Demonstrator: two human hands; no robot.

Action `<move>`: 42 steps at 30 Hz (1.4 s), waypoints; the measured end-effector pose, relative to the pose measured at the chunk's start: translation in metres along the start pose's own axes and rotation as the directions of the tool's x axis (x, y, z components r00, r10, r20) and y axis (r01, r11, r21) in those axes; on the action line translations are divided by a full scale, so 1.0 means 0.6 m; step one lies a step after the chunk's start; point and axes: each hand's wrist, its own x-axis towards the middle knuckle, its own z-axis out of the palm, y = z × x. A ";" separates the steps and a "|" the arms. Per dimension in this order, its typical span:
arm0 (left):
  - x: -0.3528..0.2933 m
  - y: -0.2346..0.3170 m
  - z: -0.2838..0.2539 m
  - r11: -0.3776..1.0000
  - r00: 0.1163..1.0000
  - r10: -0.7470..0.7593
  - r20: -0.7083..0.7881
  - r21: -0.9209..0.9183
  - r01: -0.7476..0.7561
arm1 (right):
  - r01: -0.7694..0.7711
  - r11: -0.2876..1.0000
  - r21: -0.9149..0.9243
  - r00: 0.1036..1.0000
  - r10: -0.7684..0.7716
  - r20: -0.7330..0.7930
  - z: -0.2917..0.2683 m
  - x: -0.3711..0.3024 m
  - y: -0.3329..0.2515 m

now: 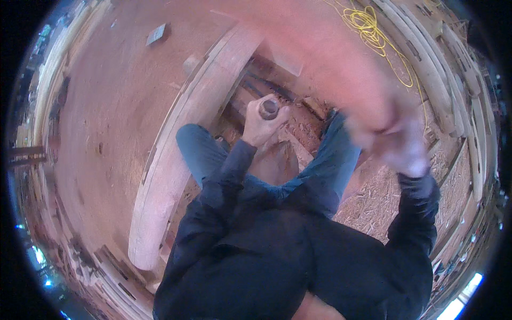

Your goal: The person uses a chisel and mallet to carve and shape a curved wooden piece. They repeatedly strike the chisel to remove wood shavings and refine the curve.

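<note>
My left hand (258, 121) is closed around an upright handle (269, 109), seen end-on as a dark round top inside a ring; its lower part is hidden beneath the fist. At the right, my right hand (408, 152) is smeared by motion, with its fingers closed at the lower end of a large, blurred reddish club-shaped thing (325, 58). That thing stretches up and to the left, and its exact kind cannot be told. Both hands are apart. Below the left fist, between my knees, lies reddish-brown wood (306, 125) with loose chips on it.
A long pale timber (181, 128) runs past my left knee. Wood shavings (373, 205) cover the ground at my right. A tangled yellow cord (370, 29) lies at the far right near stacked timbers (426, 64). A small grey block (156, 35) sits far left.
</note>
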 end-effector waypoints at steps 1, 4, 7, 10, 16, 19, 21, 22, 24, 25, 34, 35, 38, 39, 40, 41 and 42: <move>0.003 0.005 -0.024 1.000 1.000 -0.005 0.000 0.000 0.005 | -0.105 0.984 0.142 0.989 0.119 -0.091 -0.025 0.004 -0.026; 0.023 0.019 -0.009 0.993 0.997 0.074 -0.002 -0.089 -0.073 | 0.155 0.925 0.347 0.922 -0.010 -0.387 -0.071 0.035 -0.042; 0.044 0.017 -0.007 0.992 0.988 0.129 0.084 -0.028 -0.127 | 0.413 0.909 -0.057 0.760 -0.379 -0.528 0.083 0.030 0.089; 0.024 -0.041 -0.033 0.977 0.988 0.155 -0.009 0.149 -0.152 | 0.099 0.907 -0.409 0.874 0.117 0.471 0.121 0.017 0.047; 0.023 -0.010 -0.016 0.995 0.997 0.068 0.036 -0.070 -0.066 | 0.011 0.986 0.164 0.997 -0.023 0.069 0.019 0.017 0.026; 0.019 0.011 -0.016 0.995 0.995 0.092 0.045 -0.030 -0.091 | -0.173 0.886 0.430 0.964 0.242 -0.110 -0.036 0.025 -0.033; 0.010 0.014 -0.014 0.996 0.995 0.087 0.054 -0.024 -0.086 | 0.048 0.932 0.360 0.951 0.067 -0.302 0.001 0.033 -0.053; 0.006 0.014 -0.019 0.992 0.991 0.124 0.042 0.015 -0.125 | 0.159 0.963 0.219 0.930 -0.071 -0.361 0.023 0.034 -0.047; 0.016 0.010 0.001 0.971 0.972 0.231 0.032 0.049 -0.233 | 0.161 0.955 -0.248 0.987 -0.158 0.034 0.100 0.017 0.029; 0.000 0.009 -0.004 0.972 0.965 0.233 -0.120 0.014 -0.233 | 0.133 0.926 -0.353 0.936 -0.001 0.351 0.147 0.015 0.050; -0.023 -0.052 -0.150 0.857 0.971 -0.085 -0.225 -0.513 -0.044 | -0.158 0.987 -0.025 0.979 0.160 0.129 0.084 -0.053 0.094; 0.015 -0.084 -0.184 0.825 0.877 -0.262 -0.402 -0.565 -0.013 | -0.187 0.982 0.006 0.978 0.185 0.097 0.077 -0.069 0.104; 0.082 -0.125 -0.291 0.876 0.726 -0.327 -0.605 -0.483 -0.008 | -0.210 0.964 0.166 0.978 0.208 0.029 0.090 -0.112 0.124; 0.098 -0.135 -0.312 0.906 0.731 -0.272 -0.626 -0.422 -0.024 | -0.224 0.954 0.199 0.974 0.222 0.032 0.098 -0.120 0.122; 0.101 -0.114 -0.275 0.954 0.825 -0.152 -0.545 -0.299 -0.021 | -0.257 0.943 0.210 0.966 0.255 0.037 0.106 -0.128 0.128; 0.074 -0.043 -0.206 0.984 0.898 -0.061 -0.436 -0.177 -0.019 | -0.459 0.805 0.376 0.887 0.438 0.145 0.104 -0.138 0.134; 0.054 0.017 -0.162 0.998 0.948 0.029 -0.318 -0.037 -0.043 | -0.492 0.777 0.392 0.868 0.471 0.157 0.109 -0.139 0.132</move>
